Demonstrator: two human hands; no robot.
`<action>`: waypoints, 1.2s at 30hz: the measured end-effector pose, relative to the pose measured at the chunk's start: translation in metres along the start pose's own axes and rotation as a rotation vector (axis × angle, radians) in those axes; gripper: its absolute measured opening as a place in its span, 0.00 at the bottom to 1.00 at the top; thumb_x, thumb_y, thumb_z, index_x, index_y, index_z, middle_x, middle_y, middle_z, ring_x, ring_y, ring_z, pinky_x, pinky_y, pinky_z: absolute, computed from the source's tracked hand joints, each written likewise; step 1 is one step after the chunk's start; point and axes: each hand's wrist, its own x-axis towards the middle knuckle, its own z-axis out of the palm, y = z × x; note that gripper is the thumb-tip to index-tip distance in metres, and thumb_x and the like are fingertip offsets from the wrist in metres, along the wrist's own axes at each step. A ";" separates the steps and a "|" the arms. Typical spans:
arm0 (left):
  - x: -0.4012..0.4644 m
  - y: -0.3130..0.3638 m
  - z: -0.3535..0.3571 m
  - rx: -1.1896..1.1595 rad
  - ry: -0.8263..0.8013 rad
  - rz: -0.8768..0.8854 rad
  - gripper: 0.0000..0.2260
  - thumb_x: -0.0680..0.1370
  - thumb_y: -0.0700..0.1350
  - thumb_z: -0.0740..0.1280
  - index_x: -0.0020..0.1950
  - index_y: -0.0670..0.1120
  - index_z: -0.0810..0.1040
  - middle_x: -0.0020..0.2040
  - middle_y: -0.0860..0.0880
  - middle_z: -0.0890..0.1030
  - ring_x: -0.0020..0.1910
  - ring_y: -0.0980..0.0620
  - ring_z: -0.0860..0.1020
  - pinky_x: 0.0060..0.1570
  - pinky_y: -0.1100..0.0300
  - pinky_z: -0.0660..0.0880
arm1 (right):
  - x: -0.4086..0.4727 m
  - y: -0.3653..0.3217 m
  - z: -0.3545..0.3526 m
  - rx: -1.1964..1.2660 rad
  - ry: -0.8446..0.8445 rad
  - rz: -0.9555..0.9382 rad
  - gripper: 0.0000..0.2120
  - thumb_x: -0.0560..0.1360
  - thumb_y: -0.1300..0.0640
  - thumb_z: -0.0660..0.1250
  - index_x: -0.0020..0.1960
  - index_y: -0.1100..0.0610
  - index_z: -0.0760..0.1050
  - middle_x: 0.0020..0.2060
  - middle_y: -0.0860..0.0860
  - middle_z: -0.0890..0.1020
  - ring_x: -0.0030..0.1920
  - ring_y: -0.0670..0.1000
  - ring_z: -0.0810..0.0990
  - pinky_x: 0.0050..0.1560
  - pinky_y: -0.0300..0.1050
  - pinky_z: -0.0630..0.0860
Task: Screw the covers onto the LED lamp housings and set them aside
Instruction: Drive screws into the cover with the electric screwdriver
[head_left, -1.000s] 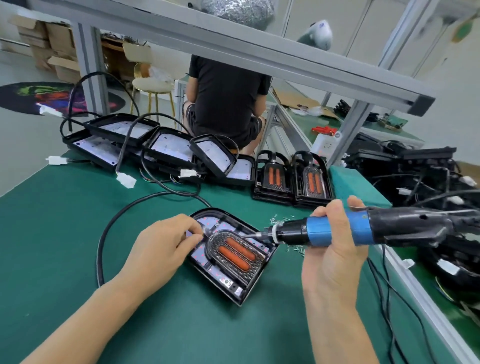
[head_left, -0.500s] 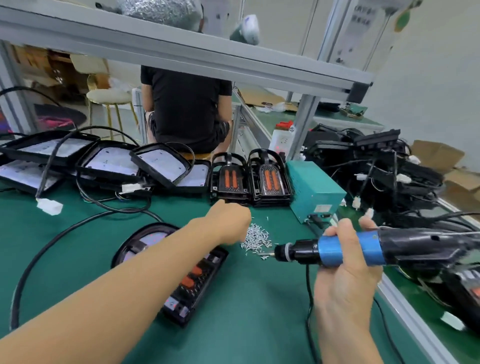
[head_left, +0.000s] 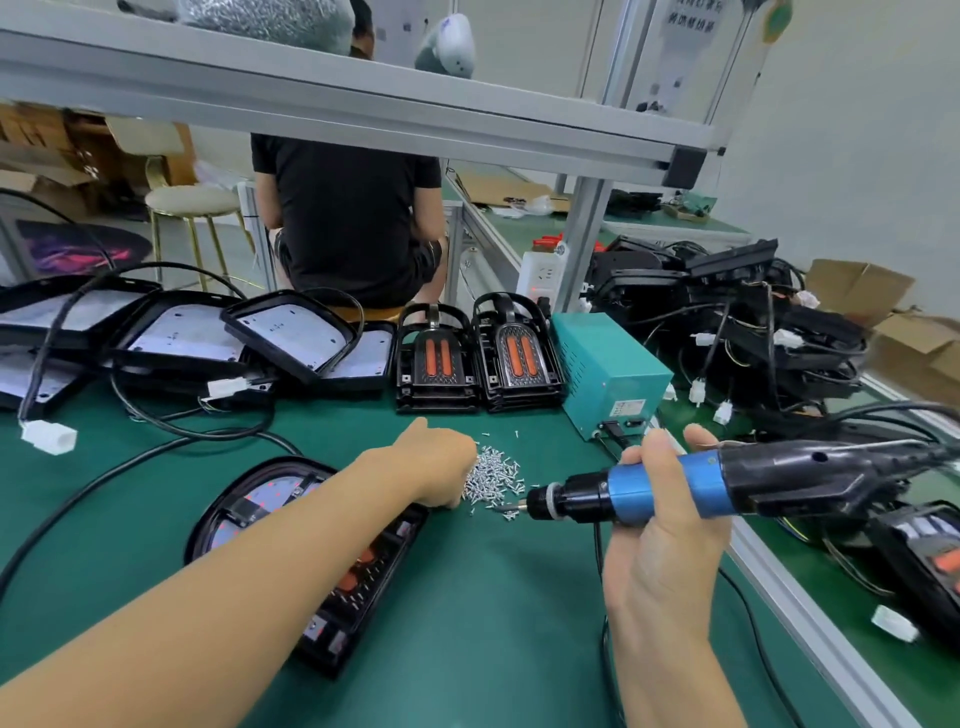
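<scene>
Since the frame a second back, my left hand (head_left: 439, 467) has left the cover it was steadying and reached forward across the lamp to the loose pile of screws (head_left: 493, 475) on the green counter (head_left: 493, 623), and my head has turned right, so the lamp now sits lower left in view. The left grip is curled down onto the near edge of the pile; its fingertips are hidden, so I cannot tell whether it has a screw pinched. My right hand (head_left: 670, 525) is clenched around the blue barrel of the electric screwdriver (head_left: 660, 491), held level above the counter with its bit pointing left at the screws, close to one stray screw but not on the lamp. The lamp housing (head_left: 270, 499) I am working on lies under my left forearm, its cover (head_left: 363, 566) with the orange strips resting in place; how many of its screws are in I cannot make out, though I judge at least one is left, given the reach for more. As for the whole job: a heap of black housings (head_left: 727, 332) with dangling white connectors sits well off to the right, likely the finished ones, though I cannot confirm that. At the back left, several open housings (head_left: 285, 332) show bare white boards, and two stacks of covers (head_left: 478, 358) stand beside a teal power box (head_left: 608, 369). So a good deal remains.
</scene>
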 end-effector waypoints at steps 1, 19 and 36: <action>-0.003 -0.002 -0.003 -0.035 0.014 0.005 0.14 0.72 0.34 0.61 0.31 0.46 0.60 0.32 0.46 0.64 0.36 0.46 0.61 0.58 0.51 0.62 | 0.002 0.000 -0.001 -0.014 0.013 -0.008 0.13 0.72 0.63 0.69 0.54 0.52 0.72 0.34 0.47 0.78 0.36 0.46 0.78 0.46 0.41 0.76; -0.185 -0.008 0.018 -1.211 0.688 0.050 0.10 0.76 0.38 0.69 0.41 0.54 0.79 0.38 0.48 0.83 0.35 0.57 0.78 0.37 0.72 0.71 | -0.045 -0.036 0.039 0.353 -0.434 0.203 0.21 0.62 0.59 0.80 0.49 0.49 0.73 0.34 0.43 0.75 0.35 0.44 0.76 0.49 0.41 0.77; -0.224 -0.016 0.023 -1.069 0.767 -0.019 0.10 0.75 0.37 0.69 0.38 0.52 0.78 0.33 0.60 0.80 0.33 0.62 0.74 0.37 0.74 0.68 | -0.082 -0.033 0.060 0.281 -0.525 0.114 0.09 0.73 0.59 0.65 0.51 0.49 0.71 0.32 0.43 0.75 0.34 0.43 0.76 0.47 0.40 0.77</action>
